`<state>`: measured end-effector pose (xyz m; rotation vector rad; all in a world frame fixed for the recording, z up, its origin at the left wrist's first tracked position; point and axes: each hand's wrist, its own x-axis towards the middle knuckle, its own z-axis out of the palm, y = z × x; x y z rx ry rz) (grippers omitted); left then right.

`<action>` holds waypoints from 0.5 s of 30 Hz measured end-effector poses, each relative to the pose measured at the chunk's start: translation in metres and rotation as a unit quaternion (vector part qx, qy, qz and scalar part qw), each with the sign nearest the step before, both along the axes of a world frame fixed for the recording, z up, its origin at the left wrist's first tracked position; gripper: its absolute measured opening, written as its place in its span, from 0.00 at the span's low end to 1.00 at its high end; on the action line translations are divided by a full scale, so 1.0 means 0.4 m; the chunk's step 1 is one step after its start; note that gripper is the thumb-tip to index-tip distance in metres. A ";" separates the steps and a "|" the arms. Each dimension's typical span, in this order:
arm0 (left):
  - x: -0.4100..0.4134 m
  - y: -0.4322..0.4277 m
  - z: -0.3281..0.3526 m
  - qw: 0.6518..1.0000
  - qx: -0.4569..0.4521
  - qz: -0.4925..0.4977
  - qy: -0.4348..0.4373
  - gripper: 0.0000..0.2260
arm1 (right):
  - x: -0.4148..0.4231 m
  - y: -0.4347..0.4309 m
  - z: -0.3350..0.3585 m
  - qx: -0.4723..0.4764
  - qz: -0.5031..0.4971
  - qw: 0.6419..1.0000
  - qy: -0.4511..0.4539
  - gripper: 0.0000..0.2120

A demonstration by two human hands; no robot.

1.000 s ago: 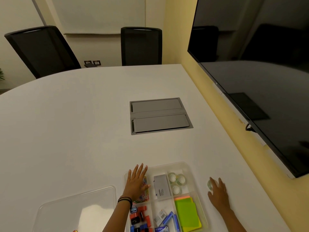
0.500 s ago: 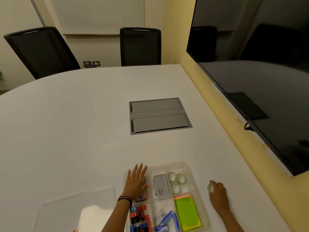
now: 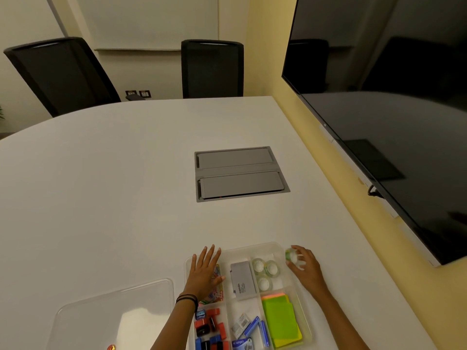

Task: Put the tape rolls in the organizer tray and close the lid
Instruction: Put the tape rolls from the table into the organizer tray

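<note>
A clear organizer tray [image 3: 265, 245] with several compartments sits at the table's near edge. Three clear tape rolls [image 3: 264, 272] lie in its far right compartment. My right hand [image 3: 307, 270] holds another tape roll [image 3: 291, 256] with a green core, lifted just right of the tray's far right corner. My left hand [image 3: 204, 272] lies flat, fingers spread, on the tray's far left compartment over coloured paper clips. The clear lid [image 3: 113, 314] lies on the table left of the tray.
The tray also holds a grey box [image 3: 242, 280], green sticky notes [image 3: 279, 320], staple boxes and red and blue sharpeners. A grey cable hatch [image 3: 240, 173] sits mid-table. A large dark screen [image 3: 391, 109] hangs at the right; two black chairs stand at the far side.
My right hand closed on the tape roll right of the tray, lifted it off the table and carried it up toward the tray's far right corner. The left hand stayed put.
</note>
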<state>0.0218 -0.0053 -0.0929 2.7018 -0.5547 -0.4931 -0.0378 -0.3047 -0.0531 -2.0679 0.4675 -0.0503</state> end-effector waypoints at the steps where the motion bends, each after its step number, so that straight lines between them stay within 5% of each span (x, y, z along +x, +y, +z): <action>1: 0.000 0.000 0.001 1.000 0.000 0.000 0.002 0.36 | 0.003 0.012 0.003 -0.004 0.028 1.000 -0.006 0.21; 8: 0.000 0.001 0.003 1.000 -0.002 -0.001 -0.001 0.36 | -0.004 0.070 -0.005 -0.119 0.204 0.971 0.028 0.22; 15: 0.001 0.000 0.003 1.000 0.008 0.000 0.003 0.36 | -0.015 0.081 -0.009 -0.199 0.263 0.940 0.091 0.22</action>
